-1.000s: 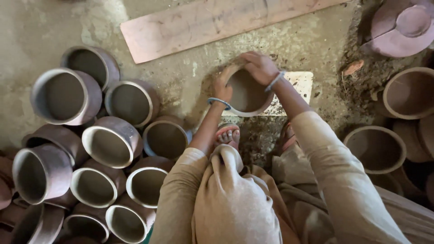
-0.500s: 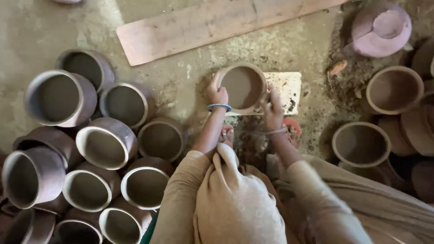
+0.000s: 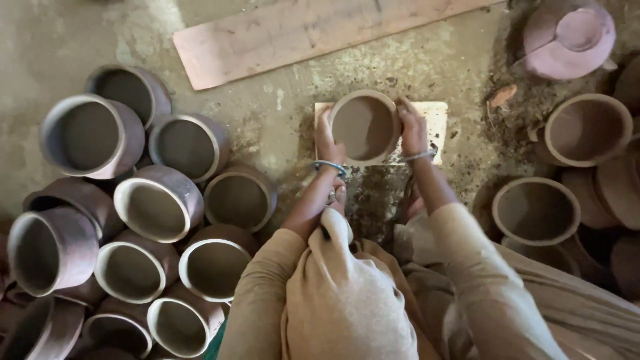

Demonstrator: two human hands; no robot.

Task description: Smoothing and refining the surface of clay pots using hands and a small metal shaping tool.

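A person sits on the ground in tan clothes, knees up. Both arms reach out to one small clay pot (image 3: 365,127). This pot is the middle of everything here.

The left hand (image 3: 328,138) presses on the left side of the pot. The right hand (image 3: 412,127) presses on its right side. Both hands grip its rim, so the pot is held between them. Each wrist has a thin metal bangle.

The pot sits on a pale flat square slab (image 3: 440,120) that peeks out from under it.

To the left of the pot lies a big heap of grey clay pots (image 3: 160,203), most tipped on their sides, mouths open. To the right of the pot stand more brown pots (image 3: 587,130), mouths up.

Beyond the pot, a long flat wooden board (image 3: 293,33) lies on the dirt floor. Far off to the right, past the pot, sits a pinkish pot with a lid (image 3: 567,40).
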